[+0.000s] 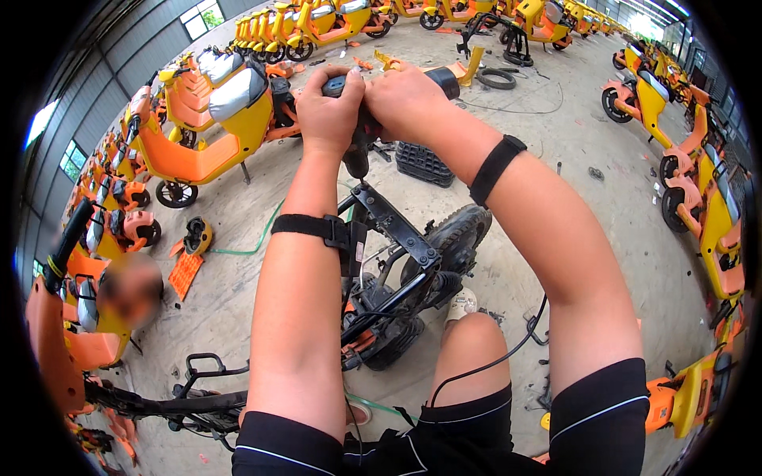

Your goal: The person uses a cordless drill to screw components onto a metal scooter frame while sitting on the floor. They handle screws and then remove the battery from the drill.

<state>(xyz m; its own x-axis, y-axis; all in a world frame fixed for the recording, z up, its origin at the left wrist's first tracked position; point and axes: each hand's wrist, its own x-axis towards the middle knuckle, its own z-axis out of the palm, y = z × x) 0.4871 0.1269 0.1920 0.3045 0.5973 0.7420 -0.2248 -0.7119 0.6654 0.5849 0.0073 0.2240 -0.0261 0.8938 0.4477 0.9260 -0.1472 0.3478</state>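
Note:
Both hands are closed around a dark power drill (359, 156), which points downward. My left hand (327, 115) wraps the top of its body. My right hand (409, 99) grips it from the right, with a dark end sticking out past the fingers. Below, the drill's tip meets or nearly meets the far end of a black metal bracket (393, 224) on a stripped scooter frame (397, 297); exact contact is hard to tell. A wheel with a knobbly tyre (460, 246) sits at the frame's right side.
Yellow-and-orange scooters (210, 131) stand in rows left, right and far. A black crate (425, 163), a loose tyre (496, 78), a yellow helmet (198, 236) and an orange panel (185, 274) lie on the floor. A green hose (258, 244) runs toward the frame. A handlebar (67, 246) rises at left.

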